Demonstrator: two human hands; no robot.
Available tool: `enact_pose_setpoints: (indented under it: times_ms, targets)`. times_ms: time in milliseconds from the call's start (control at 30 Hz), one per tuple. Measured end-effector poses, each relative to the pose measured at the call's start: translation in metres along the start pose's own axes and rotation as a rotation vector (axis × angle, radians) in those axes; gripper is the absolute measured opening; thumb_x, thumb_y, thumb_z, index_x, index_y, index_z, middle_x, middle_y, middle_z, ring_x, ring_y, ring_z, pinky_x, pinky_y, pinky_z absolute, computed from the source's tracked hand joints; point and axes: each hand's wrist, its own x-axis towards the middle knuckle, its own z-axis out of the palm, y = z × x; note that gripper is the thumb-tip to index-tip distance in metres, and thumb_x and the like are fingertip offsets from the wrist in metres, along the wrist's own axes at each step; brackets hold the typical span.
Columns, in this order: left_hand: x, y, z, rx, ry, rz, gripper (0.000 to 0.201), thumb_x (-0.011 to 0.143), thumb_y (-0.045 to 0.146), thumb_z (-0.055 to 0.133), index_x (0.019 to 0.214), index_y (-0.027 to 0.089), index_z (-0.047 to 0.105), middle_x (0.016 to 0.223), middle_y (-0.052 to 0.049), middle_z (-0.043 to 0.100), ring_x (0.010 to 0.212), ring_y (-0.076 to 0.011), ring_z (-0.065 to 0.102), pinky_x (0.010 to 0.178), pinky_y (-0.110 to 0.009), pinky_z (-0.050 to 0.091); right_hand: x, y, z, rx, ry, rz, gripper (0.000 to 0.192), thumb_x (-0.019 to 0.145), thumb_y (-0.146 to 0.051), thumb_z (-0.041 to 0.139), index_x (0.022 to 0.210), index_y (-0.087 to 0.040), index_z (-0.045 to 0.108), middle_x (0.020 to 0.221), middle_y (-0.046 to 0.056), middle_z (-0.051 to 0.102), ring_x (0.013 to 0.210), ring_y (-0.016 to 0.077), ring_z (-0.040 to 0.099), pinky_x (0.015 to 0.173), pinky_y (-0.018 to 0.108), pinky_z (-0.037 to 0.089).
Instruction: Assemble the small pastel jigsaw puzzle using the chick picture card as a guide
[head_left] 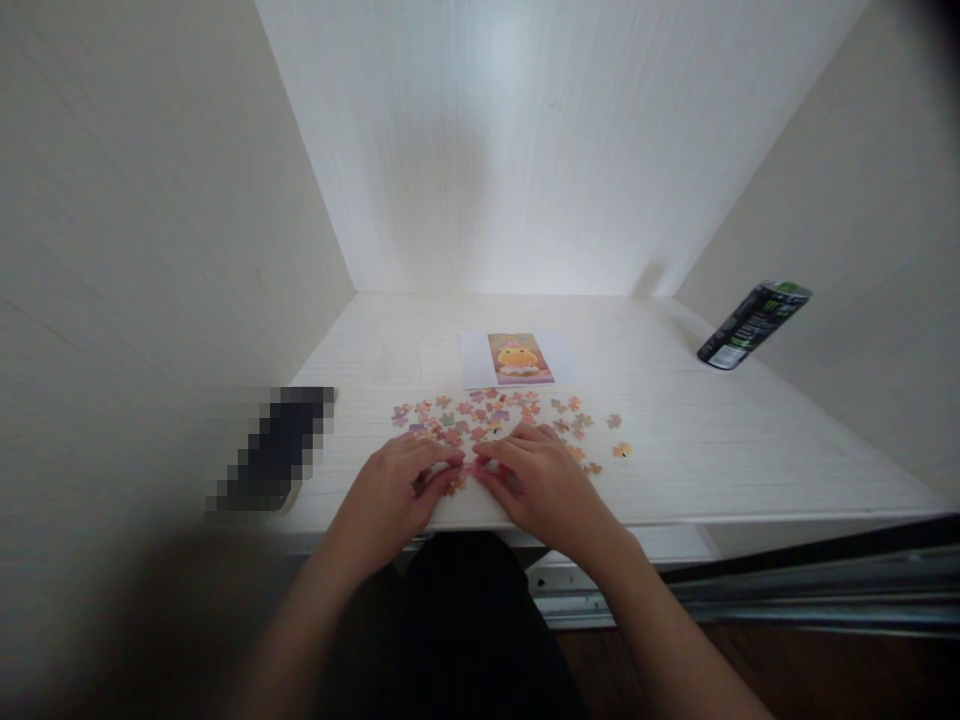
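Observation:
Several small jigsaw pieces (495, 412) in pink, orange and purple lie scattered on a white desk (712, 440). My left hand (401, 490) and my right hand (536, 480) rest at the near edge of the scatter, fingertips meeting over a small pink piece (470, 466) pinched between them. Behind the pieces lies a white sheet with a reference picture (519, 358) of a yellow figure on a pink ground.
A dark can (754, 325) leans at the back right by the side wall. A blurred dark flat object (274, 450) lies at the desk's left edge. Walls close the desk on left, back and right. A metal rail (750, 590) runs under the front edge.

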Motion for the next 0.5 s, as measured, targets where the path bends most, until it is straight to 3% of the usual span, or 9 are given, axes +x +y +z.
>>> enact_pose_setpoints:
  times_ms: [133,233,367,500]
  targets:
    - [0.0001,0.0003,-0.0001,-0.043,0.02,-0.057,0.031,0.088,0.028,0.064,0.119,0.026,0.065,0.1,0.001,0.075,0.08,-0.0157,0.066,0.082,-0.03,0.051,0.0006,0.0022,0.0011,0.019,0.011,0.004,0.02,0.094,-0.031,0.056,0.105,-0.021,0.069,0.09,0.007,0.072,0.09,0.0219,0.059,0.09,0.038,0.039]
    - [0.0003,-0.0007,0.0004,-0.065,0.027,-0.074,0.031,0.088,0.029,0.065,0.118,0.026,0.065,0.098,0.001,0.075,0.069,-0.0133,0.064,0.076,-0.028,0.052,0.0009,0.003,-0.0001,0.035,0.007,0.004,0.018,0.093,-0.03,0.058,0.104,-0.021,0.069,0.088,0.006,0.072,0.089,0.021,0.059,0.088,0.037,0.04]
    - [0.0015,-0.002,0.0016,-0.028,0.041,-0.008,0.014,0.088,0.027,0.063,0.098,0.024,0.073,0.097,-0.002,0.074,0.085,-0.0171,0.067,0.084,-0.031,0.052,0.0014,0.0028,-0.0024,0.05,-0.036,-0.047,0.017,0.094,-0.026,0.057,0.097,-0.024,0.073,0.092,0.005,0.072,0.092,0.0198,0.059,0.089,0.037,0.04]
    - [0.0025,-0.0004,0.002,0.001,0.023,0.091,0.016,0.089,0.024,0.06,0.09,0.025,0.076,0.102,-0.002,0.073,0.099,-0.0188,0.065,0.093,-0.033,0.05,0.002,0.0024,-0.0022,0.03,-0.06,-0.081,0.021,0.094,-0.024,0.054,0.1,-0.025,0.074,0.1,0.004,0.071,0.093,0.0202,0.057,0.09,0.038,0.04]
